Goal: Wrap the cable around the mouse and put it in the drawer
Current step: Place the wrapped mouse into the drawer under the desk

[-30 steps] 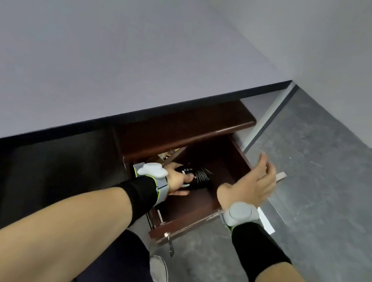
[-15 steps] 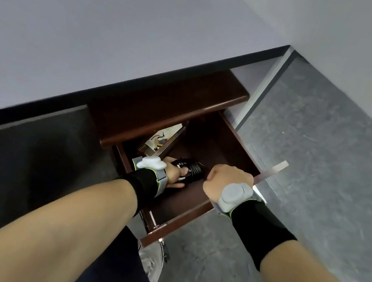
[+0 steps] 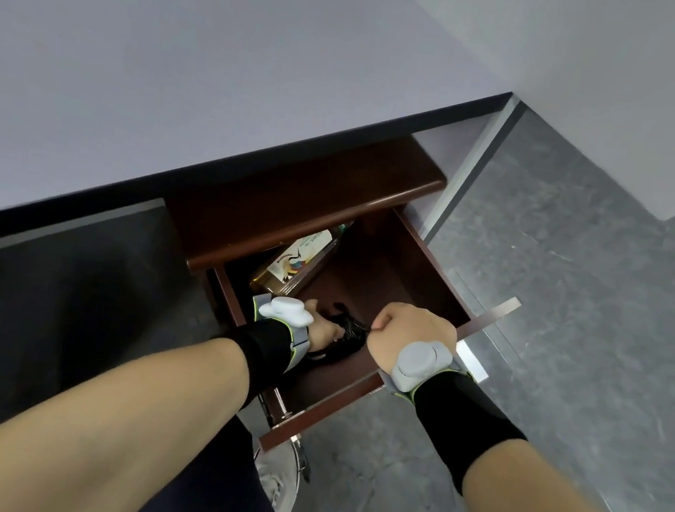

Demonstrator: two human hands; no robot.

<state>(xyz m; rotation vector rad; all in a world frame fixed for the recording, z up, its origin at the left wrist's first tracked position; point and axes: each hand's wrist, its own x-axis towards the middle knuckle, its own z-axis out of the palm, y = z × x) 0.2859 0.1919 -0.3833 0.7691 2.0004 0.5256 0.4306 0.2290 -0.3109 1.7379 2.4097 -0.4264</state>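
- While both hands are down inside the open drawer (image 3: pixel 427 266), the left hand (image 3: pixel 321 329) is curled around the black mouse (image 3: pixel 347 335), which sits low in the drawer, pressed between the two hands.
- Its fingers are mostly hidden behind the mouse, so the hold reads as a close grip on the mouse body, though the exact finger placement cannot be told.
- Just to the right of it, the right hand (image 3: pixel 411 335) is closed into a fist, knuckles up; thumb and forefinger pinch what looks like a thin dark strand of the cable (image 3: pixel 361 328) at the mouse's near edge.
- Whether the cable is fully wound around the mouse cannot be made out; the mouse is dark and partly blurred.
- Beyond the left hand, toward the back of the drawer, a printed box (image 3: pixel 296 266) with a colourful label leans against the left wall.
- Each wrist carries a grey sensor puck on a black band, the left one (image 3: pixel 286 309) and the right one (image 3: pixel 420 361).
- Above and behind both hands, the pale counter (image 3: pixel 178 73) overhangs the brown cabinet top.
- To the right of the right hand lies the grey floor (image 3: pixel 580 341), and below the hands a light shoe (image 3: pixel 278 478) shows under the drawer front.
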